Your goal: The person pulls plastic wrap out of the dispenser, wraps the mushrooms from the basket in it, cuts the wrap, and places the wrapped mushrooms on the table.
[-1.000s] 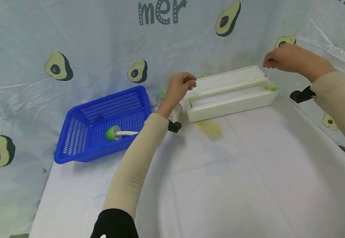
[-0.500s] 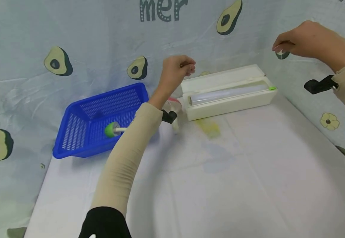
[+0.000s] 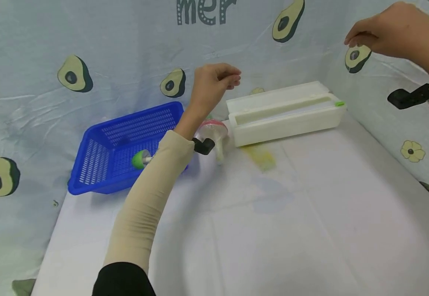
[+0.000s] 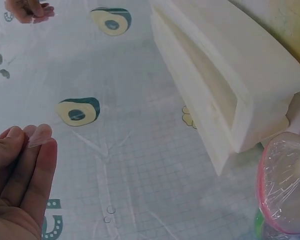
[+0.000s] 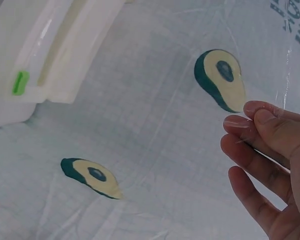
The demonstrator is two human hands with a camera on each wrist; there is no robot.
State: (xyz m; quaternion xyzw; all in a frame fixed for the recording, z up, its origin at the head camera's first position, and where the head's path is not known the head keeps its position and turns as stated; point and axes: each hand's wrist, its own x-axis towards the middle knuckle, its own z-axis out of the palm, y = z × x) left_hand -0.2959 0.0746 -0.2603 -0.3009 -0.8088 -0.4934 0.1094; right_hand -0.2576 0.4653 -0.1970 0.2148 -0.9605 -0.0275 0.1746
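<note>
A person's left grip and right grip are both raised well above the surface, each pinched on clear film between thumb and fingertips. The film seems to span the gap between them behind and above the box, though its edges are too faint to follow, and whether it is free of the roll cannot be told. Holding it high and wide apart probably keeps so thin a sheet from clinging to itself. The right grip bears on the film with thumb and forefinger, the remaining fingers loosely spread, perhaps so that fewer of them stick. The box lies toward the back of the surface, its lid laid back behind it, presumably to leave the roll within reach; a green tab sits at its right end. Just left of the box is a pink-rimmed thing with clear wrap over its head and a pale handle on the surface. Further left stands the basket, holding a green-headed thing partly hidden by the left sleeve; placed off to one side, both likely leave the front free for work.
</note>
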